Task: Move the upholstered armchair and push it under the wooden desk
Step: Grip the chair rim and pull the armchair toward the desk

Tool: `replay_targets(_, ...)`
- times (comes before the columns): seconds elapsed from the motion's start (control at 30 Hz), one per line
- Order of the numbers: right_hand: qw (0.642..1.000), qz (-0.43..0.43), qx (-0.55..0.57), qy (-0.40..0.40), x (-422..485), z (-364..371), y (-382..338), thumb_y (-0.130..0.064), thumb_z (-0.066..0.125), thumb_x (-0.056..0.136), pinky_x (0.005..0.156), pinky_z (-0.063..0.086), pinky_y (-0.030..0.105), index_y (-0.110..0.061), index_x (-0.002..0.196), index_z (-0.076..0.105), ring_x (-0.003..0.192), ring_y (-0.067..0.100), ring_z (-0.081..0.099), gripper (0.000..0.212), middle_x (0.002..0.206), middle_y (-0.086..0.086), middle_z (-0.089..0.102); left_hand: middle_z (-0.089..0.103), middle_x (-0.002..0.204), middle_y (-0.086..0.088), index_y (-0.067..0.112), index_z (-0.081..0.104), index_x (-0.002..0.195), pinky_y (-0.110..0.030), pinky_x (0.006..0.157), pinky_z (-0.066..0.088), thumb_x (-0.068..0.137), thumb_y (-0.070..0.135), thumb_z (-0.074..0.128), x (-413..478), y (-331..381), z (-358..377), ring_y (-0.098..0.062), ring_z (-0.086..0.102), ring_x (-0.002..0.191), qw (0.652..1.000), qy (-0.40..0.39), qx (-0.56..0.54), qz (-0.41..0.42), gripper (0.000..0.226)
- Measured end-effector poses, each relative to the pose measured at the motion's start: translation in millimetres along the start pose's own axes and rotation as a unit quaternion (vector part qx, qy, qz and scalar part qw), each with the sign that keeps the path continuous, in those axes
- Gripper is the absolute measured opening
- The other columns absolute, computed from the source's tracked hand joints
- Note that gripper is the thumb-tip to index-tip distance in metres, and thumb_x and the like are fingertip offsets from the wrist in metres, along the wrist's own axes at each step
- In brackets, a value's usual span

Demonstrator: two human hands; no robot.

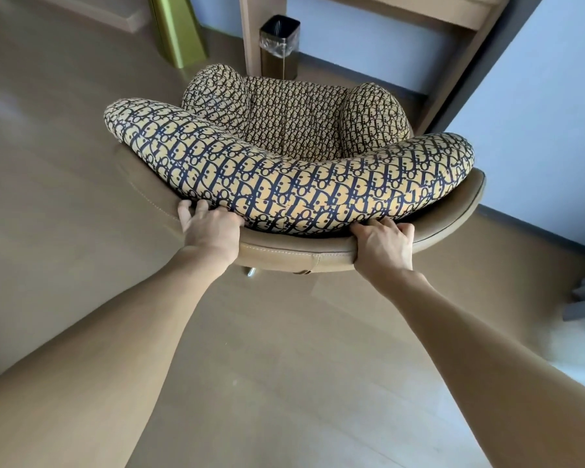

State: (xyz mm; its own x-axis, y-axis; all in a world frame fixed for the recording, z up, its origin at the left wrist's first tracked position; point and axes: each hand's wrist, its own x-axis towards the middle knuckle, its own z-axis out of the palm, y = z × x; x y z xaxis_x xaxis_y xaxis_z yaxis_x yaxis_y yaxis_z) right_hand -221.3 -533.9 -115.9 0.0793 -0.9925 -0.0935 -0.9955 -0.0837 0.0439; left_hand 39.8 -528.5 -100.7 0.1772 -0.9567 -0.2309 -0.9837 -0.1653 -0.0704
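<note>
Head view: both hands, left hand [210,228] and right hand [384,244], grip armchair [294,184] backrest; lined bin [279,45] beside desk [250,35].

Open floor [284,366] lies behind the armchair [294,184]; ahead, a bin [279,45] (beside the desk leg [250,32]) crowds the opening.

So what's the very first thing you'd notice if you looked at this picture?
The tan leather armchair with blue-and-yellow patterned cushions fills the middle, seen from behind. The left hand and right hand both grip the top edge of its backrest. Just beyond it stands the pale wooden desk, with a small square black-and-gold waste bin beside its leg.
</note>
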Motion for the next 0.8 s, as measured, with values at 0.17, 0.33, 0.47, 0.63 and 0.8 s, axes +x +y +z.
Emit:
replay_targets(0.17,1.0,0.004,-0.007,-0.003,45,-6,-3,-0.008,0.056,0.084,0.094,0.035,0.044,-0.026,0.105,0.066,0.109,0.028,0.057,0.029,0.099,0.001,0.066,0.067,0.13,0.004,0.038,0.07,0.129,-0.049,0.125,0.013,0.093,0.005,0.06,47,2,-11,-0.028,0.039,0.141,1.0,0.002,-0.009,-0.006,0.05)
replay_targets(0.33,1.0,0.013,-0.015,-0.005,93,-11,-9,-0.008,0.058,0.082,0.093,0.035,0.043,-0.027,0.106,0.066,0.109,0.027,0.056,0.032,0.101,0.0,0.066,0.068,0.128,0.004,0.036,0.072,0.126,-0.049,0.125,0.013,0.092,0.003,0.059,99,1,-22,-0.027,0.039,0.14,1.0,0.007,-0.007,-0.003,0.049)
replay_targets(0.47,1.0,0.026,-0.014,0.0,131,-13,-18,-0.008,0.059,0.08,0.091,0.034,0.042,-0.027,0.104,0.066,0.107,0.026,0.056,0.031,0.097,-0.002,0.065,0.068,0.123,0.005,0.036,0.073,0.123,-0.049,0.125,0.012,0.091,0.003,0.058,144,-3,-31,-0.026,0.04,0.138,1.0,0.013,-0.01,0.006,0.048)
replay_targets(0.63,0.999,0.039,-0.016,-0.002,169,-18,-33,-0.009,0.063,0.08,0.089,0.033,0.042,-0.027,0.103,0.066,0.106,0.026,0.056,0.03,0.097,-0.002,0.066,0.068,0.122,0.005,0.035,0.073,0.123,-0.049,0.125,0.012,0.087,0.002,0.059,189,-15,-41,-0.025,0.04,0.137,1.0,0.014,-0.006,0.023,0.05)
replay_targets(0.8,0.999,0.048,-0.018,-0.004,204,-22,-47,-0.01,0.064,0.08,0.091,0.034,0.042,-0.027,0.104,0.065,0.106,0.026,0.057,0.029,0.099,-0.002,0.066,0.067,0.124,0.004,0.036,0.072,0.125,-0.05,0.125,0.012,0.089,0.004,0.059,232,-24,-51,-0.026,0.039,0.139,0.999,0.01,0.0,0.038,0.05)
